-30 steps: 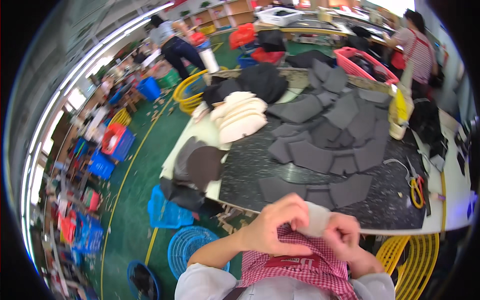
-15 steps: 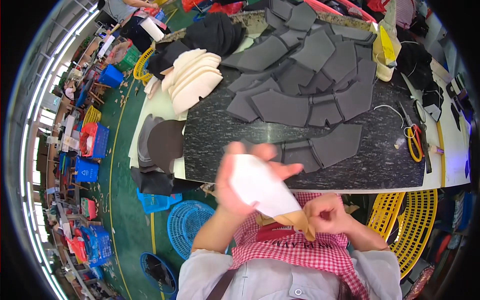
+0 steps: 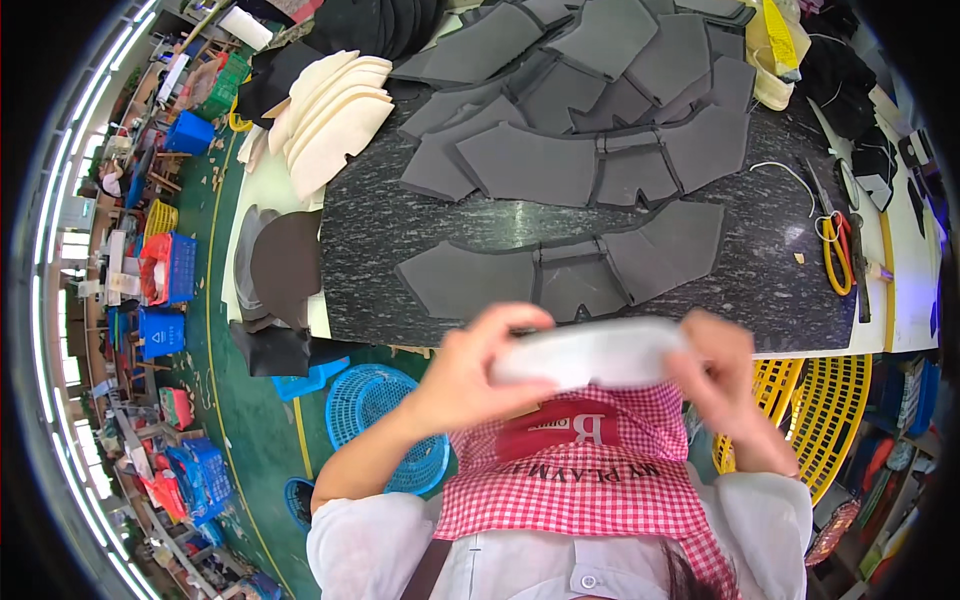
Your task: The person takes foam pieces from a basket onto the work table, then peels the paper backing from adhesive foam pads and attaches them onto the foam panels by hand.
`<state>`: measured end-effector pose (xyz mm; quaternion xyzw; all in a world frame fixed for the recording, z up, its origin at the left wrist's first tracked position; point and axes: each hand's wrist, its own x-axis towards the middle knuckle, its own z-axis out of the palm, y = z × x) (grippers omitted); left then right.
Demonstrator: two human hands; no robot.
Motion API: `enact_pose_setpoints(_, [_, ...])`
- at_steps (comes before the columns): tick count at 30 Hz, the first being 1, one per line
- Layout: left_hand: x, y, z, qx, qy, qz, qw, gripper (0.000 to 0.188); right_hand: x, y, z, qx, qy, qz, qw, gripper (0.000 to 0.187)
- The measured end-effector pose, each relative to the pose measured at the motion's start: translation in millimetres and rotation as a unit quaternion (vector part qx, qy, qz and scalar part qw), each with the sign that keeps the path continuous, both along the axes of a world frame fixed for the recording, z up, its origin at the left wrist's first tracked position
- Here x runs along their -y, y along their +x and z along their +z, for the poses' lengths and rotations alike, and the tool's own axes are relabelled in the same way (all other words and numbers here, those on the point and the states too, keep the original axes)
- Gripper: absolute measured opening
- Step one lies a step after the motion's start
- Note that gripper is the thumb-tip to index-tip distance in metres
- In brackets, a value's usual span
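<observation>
A white, smooth-looking piece with rounded ends [image 3: 590,355] is held up in front of my apron, over the table's near edge. It is blurred by motion, so its exact kind cannot be told. My left hand [image 3: 485,368] grips its left end, thumb below and fingers above. At the other end, the fingers of my right hand [image 3: 722,370] close on it, smeared by movement. Just beyond, a dark grey foam-like panel with seams and a small notch [image 3: 665,250] lies flat on the speckled black tabletop [image 3: 780,315].
Overlapping dark grey panels [image 3: 530,160] cover the far table. Cream pieces [image 3: 335,125] and dark brown pieces [image 3: 285,265] are stacked at left. Scissors with yellow handles [image 3: 836,262] lie at right. Blue [image 3: 370,400] and yellow baskets [image 3: 830,420] stand below the table.
The white piece has turned from slanting to nearly level and moved right. My right hand has risen to its right end. The tan layer at its lower end no longer shows clearly.
</observation>
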<state>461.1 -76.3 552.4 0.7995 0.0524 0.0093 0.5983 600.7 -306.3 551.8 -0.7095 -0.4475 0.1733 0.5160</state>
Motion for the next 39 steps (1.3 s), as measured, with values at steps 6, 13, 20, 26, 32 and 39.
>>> enact_pose_setpoints(6, [-15.8, 28.9, -7.9, -0.006, 0.077, 0.117, 0.99, 0.052, -37.0, 35.1, -21.6, 0.207, -0.056, -0.108, 0.971, 0.027])
enact_pose_setpoints(13, [-21.1, 29.4, -24.0, 0.085, 0.252, 0.085, 0.96, 0.029, -44.3, 37.2, -22.9, 0.314, -0.091, -0.104, 0.939, 0.029])
enact_pose_setpoints(20, [-2.4, 39.3, -0.5, 0.107, 0.486, -0.102, 0.861, 0.079, -48.7, 78.3, 14.9, 0.368, -0.197, -0.041, 0.908, 0.038])
enact_pose_setpoints(26, [1.4, 29.8, -18.4, 0.13, 0.428, -0.23, 0.865, 0.072, -79.6, 117.1, -4.0, 0.464, -0.07, 0.073, 0.88, 0.038])
enact_pose_setpoints(32, [-59.3, 22.9, -23.0, 0.233, 0.332, -0.198, 0.892, 0.05, -72.5, 106.4, 14.7, 0.358, -0.046, -0.006, 0.933, 0.03])
enact_pose_setpoints(39, [-208.1, 97.3, -17.1, 0.212, 0.597, 0.244, 0.734, 0.049, -68.2, 24.5, -8.1, 0.454, -0.109, 0.193, 0.863, 0.036])
